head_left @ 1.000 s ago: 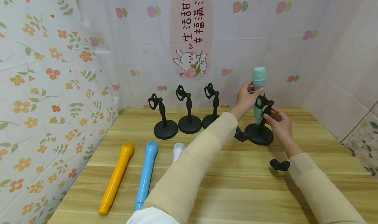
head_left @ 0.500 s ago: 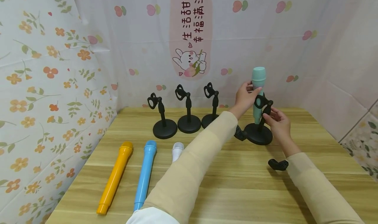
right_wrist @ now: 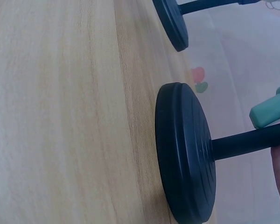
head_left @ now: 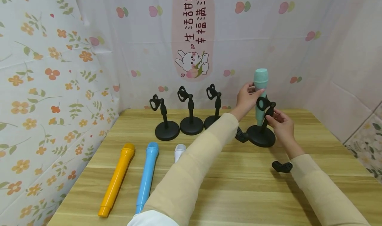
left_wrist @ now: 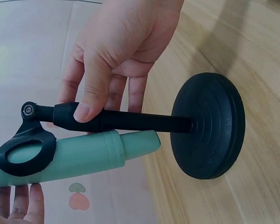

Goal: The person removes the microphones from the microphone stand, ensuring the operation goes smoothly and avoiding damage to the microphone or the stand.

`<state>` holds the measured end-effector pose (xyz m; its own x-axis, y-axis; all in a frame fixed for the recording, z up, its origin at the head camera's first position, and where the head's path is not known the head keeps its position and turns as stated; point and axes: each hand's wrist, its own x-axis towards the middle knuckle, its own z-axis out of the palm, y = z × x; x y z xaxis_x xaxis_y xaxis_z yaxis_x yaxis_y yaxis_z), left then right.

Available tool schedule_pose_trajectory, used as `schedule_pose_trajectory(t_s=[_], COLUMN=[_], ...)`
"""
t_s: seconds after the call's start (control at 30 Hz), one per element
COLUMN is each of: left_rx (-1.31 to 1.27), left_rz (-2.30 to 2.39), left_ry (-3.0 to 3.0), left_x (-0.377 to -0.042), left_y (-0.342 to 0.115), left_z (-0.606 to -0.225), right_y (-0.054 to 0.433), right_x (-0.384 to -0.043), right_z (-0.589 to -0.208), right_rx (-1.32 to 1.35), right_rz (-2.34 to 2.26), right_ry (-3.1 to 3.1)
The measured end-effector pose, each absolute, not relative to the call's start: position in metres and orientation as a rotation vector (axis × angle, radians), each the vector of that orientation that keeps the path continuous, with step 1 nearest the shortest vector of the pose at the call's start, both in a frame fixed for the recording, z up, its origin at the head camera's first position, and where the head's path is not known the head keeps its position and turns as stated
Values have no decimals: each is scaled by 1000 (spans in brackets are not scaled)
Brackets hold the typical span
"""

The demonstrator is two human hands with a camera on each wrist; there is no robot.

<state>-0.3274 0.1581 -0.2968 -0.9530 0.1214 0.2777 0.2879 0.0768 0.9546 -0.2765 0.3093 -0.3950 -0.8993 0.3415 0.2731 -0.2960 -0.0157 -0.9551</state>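
Near the table's right rear, a mint-green microphone (head_left: 261, 77) stands almost upright, head up. My left hand (head_left: 247, 99) grips its upper body, thumb across the front. The lower body runs through the ring-shaped clip (left_wrist: 25, 154) of a black microphone stand (left_wrist: 144, 122), its tail end beside the post and above the round base (right_wrist: 182, 154). My right hand (head_left: 282, 123) pinches the thick collar of the post between thumb and fingers. In the left wrist view, fingertips of the left hand (left_wrist: 18, 205) touch the microphone's underside.
Several more black stands, including a left one (head_left: 167, 130) and a middle one (head_left: 191, 125), line the table's back. An orange microphone (head_left: 117, 179), a blue one (head_left: 147, 176) and a white one (head_left: 179, 151) lie at the left front. My left sleeve partly covers the white one.
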Motion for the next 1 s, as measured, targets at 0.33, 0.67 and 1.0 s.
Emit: schedule_pose_trajectory(t_s=[0.33,0.67,1.0], left_rx=[-458,-492,-540], left_rz=[-2058,-2178,-2196], left_ry=[-2166,-2104,-2081], left_x=[-329,-324,-315], left_y=[154,146,132], left_z=[-296,-289,-286], right_y=[343,312,306], right_x=[-307,-269,-254], right_z=[-424,-384,-374], right_rx=[49,65,73], right_rz=[2033,2084,2162], right_ry=[-1816,-1802,-1816])
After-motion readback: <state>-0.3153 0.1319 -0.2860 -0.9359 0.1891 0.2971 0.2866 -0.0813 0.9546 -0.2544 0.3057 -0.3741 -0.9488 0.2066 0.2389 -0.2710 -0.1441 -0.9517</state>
